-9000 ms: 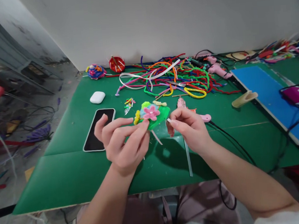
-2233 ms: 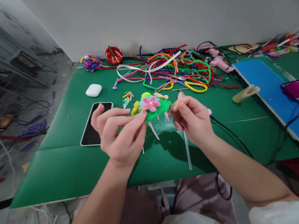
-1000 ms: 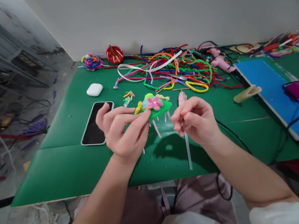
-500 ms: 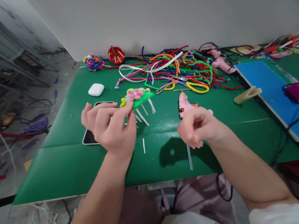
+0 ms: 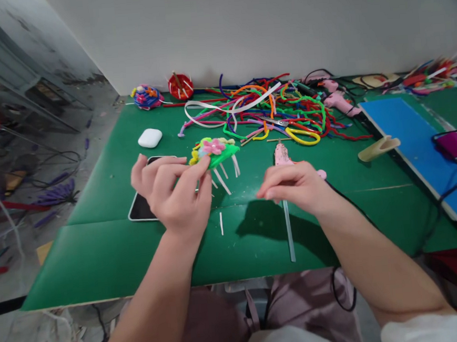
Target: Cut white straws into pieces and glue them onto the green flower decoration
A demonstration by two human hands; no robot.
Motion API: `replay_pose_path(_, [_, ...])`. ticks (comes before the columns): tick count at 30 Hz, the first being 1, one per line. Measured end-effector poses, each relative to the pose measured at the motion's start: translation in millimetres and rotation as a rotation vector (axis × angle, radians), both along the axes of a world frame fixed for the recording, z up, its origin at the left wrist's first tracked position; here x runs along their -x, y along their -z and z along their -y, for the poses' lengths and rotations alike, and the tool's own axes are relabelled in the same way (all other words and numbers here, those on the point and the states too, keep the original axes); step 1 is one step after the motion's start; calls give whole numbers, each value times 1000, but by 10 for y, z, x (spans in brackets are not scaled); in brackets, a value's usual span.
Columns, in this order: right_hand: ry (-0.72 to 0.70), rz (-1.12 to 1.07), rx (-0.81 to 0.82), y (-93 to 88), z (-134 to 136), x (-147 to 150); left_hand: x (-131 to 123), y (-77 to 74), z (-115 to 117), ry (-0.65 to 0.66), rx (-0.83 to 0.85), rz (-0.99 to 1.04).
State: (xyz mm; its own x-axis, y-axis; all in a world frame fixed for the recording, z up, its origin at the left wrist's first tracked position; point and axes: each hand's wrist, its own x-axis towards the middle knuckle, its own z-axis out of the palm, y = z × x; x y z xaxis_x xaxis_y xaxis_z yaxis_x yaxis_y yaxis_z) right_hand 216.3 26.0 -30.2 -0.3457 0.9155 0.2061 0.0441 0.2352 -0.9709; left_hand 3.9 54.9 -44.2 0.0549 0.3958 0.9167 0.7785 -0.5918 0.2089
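My left hand (image 5: 175, 193) is closed on a small green umbrella-like pipe-cleaner craft (image 5: 222, 156), raised above the table. Pink and yellow fuzzy flowers cover its top, and thin white strips dangle below it. My right hand (image 5: 295, 184) is in a pinch to the right of the craft, apart from it; whatever its fingertips hold is too small to make out. Partly behind that hand lies a pink glue gun (image 5: 281, 154), with a clear glue stick (image 5: 289, 234) pointing toward me. A loose white strip (image 5: 221, 224) rests on the green table between my forearms.
Tangled pipe cleaners (image 5: 247, 106) and yellow-handled scissors (image 5: 304, 136) lie at the back. A white case (image 5: 150, 138) and a phone (image 5: 141, 208) are at left. Two finished crafts, one blue (image 5: 146, 97), one red (image 5: 180, 86), stand behind. At right are a bamboo piece (image 5: 378, 149) and blue board (image 5: 402, 125).
My right hand has turned from a curled, downward position into a pinch with its fingertips toward the left. My left hand still holds the craft, nearly unmoved.
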Motion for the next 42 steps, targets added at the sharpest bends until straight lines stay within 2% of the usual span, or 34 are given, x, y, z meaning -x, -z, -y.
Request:
replay_pose_path(2, [160,-122,-140,2,-18,-42,-23,7,1,8,-33,-17])
replay_pose_path(4, [256,-230,-198,16,-43,-82,-46,18,1,19,-59,-37])
replay_pose_path(9, [136,-296,-176,51,-65,-103,-77,28,16,52,-28,-64])
replay_pose_path(13, [161,-150,-180,56,-38,-48,-84,24,17,56,-35,-74])
replay_pose_path(17, [341,45,-156,57,-14,8,-89,24,9,50,-42,-67])
replay_pose_path(19, [437,195,-210,72,-19,28,-90,23,9,51,-41,-68])
replay_pose_path(21, [480,366,-338,101,-40,41,-90,22,13,53,-46,-70])
replay_pose_path(23, [461,532,-468,136,-70,48,-89,20,17,56,-47,-73])
replay_pose_path(25, [408,619,-512,161,-95,46,-88,18,17,58,-48,-66])
replay_pose_path(28, [332,547,-442,155,-100,28,-73,8,10,63,-46,-26])
replay_pose_path(31, [323,391,-324,116,-79,-5,-39,-10,0,50,-12,15])
replay_pose_path(34, [300,336,-199,109,-75,-38,2,-20,-9,15,17,26])
replay_pose_path(36, [247,407,-150,141,-96,-49,19,-17,-20,11,11,39])
replay_pose_path(38, [199,574,-154,194,-133,-48,26,-7,-35,20,1,53])
replay_pose_path(40, [198,747,-201,247,-173,-40,26,4,-49,20,-8,63])
replay_pose_path(42, [253,814,-268,283,-200,-31,22,10,-54,10,-8,70])
